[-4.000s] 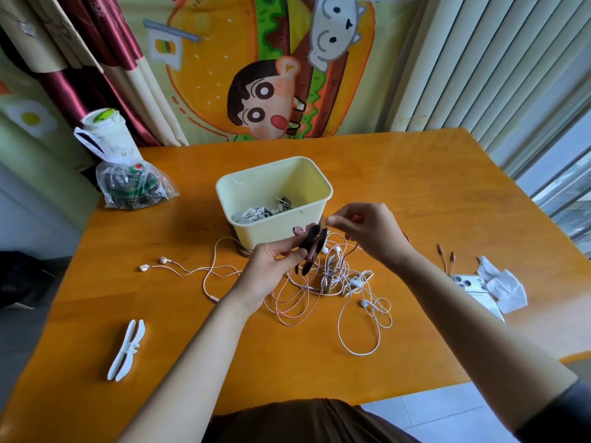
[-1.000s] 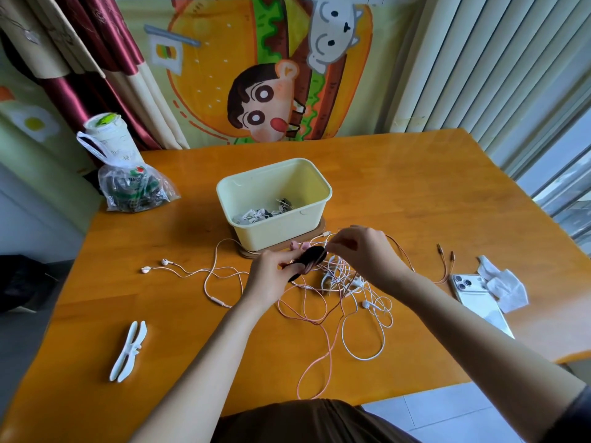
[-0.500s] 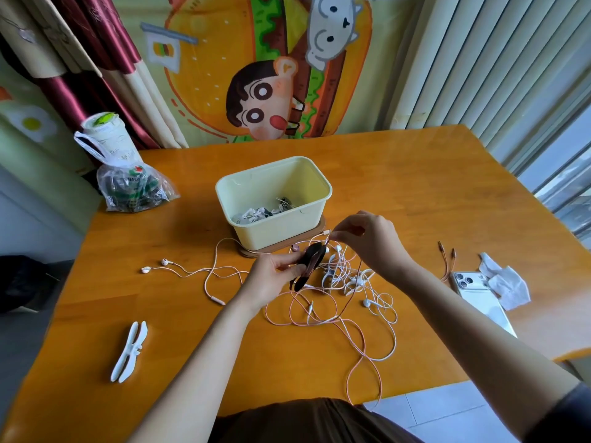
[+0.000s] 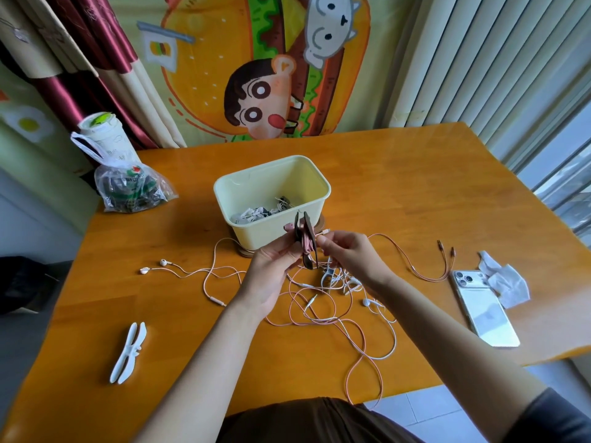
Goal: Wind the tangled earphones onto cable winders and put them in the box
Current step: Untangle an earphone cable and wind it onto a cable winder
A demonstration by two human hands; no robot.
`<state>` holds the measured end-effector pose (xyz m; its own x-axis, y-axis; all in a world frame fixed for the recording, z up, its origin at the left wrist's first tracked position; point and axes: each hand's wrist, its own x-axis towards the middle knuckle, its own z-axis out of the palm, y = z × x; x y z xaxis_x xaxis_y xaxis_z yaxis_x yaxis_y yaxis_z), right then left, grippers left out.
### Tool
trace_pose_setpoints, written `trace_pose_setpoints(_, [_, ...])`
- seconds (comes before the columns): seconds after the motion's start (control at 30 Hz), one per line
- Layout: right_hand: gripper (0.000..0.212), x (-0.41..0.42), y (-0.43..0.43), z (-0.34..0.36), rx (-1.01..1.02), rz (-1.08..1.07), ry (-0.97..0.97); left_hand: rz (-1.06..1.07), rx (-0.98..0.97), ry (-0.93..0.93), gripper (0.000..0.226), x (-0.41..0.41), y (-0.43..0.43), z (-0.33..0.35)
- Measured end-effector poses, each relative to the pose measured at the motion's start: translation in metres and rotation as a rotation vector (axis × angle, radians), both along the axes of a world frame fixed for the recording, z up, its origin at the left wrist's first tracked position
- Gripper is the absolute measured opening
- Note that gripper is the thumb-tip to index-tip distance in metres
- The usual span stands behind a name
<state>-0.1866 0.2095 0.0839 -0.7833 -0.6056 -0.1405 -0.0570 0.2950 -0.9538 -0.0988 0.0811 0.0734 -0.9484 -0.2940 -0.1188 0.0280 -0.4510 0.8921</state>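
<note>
1. Only the head view here. The left hand (image 4: pixel 271 276) has its fingers curled round the lower half of a dark cable winder (image 4: pixel 303 228) and holds it roughly upright above the table (image 4: pixel 415 193).
2. The right hand (image 4: pixel 350 259) sits just right of that grip. Its thumb and fingertips pinch the pink cable (image 4: pixel 364 372) right where it meets the winder. A few pink turns are wrapped round the winder's middle.
3. Below the two hands the pink cable drops to the table in loose loops and trails off the near edge toward the person's lap. Another stretch runs out right of the right hand and ends in small plugs (image 4: pixel 446 249).
4. Under the hands, a bit to the right, there's a tangle of white earphones (image 4: pixel 343 282). One strand snakes out left of the left hand to a pair of earbuds (image 4: pixel 153 266) lying on the wood.
5. The pale yellow box (image 4: pixel 319 183) is just beyond the grip. The winder's top overlaps its front wall, and I can't tell if they touch. Wound bundles (image 4: pixel 259 214) lie inside, and the box sits on a round wooden base (image 4: pixel 246 252).
6. A white winder (image 4: pixel 128 353) lies flat well left of the left hand, nearer the person.
7. Well right of the right hand there's a phone (image 4: pixel 486 308), camera side up, with a crumpled tissue (image 4: pixel 507 282) against its far corner.
8. Far left beyond the hands there's a clear plastic bag (image 4: pixel 131 190) with a cup (image 4: pixel 102 132) behind it.
</note>
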Motion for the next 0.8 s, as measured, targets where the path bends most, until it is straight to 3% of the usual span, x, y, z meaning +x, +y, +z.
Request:
trace_pose_setpoints(0.3, [0.032,0.013,-0.007,-0.006,0.035,0.048,-0.185,0.029,0.158,-0.014,0.031,0.000,0.002,0.005])
trace_pose_setpoints(0.53, [0.027,0.019,-0.007,-0.010,0.084,0.024,-0.096,0.202,0.148,-0.151,0.022,-0.007,0.004,0.005])
trace_pose_setpoints(0.7, [0.024,0.023,-0.003,-0.010,0.135,0.055,-0.034,0.333,0.020,-0.220,0.020,-0.012,0.006,0.001])
trace_pose_setpoints(0.8, [0.025,0.026,-0.002,-0.007,0.163,0.080,0.044,0.406,-0.285,-0.217,0.025,-0.011,0.000,-0.010])
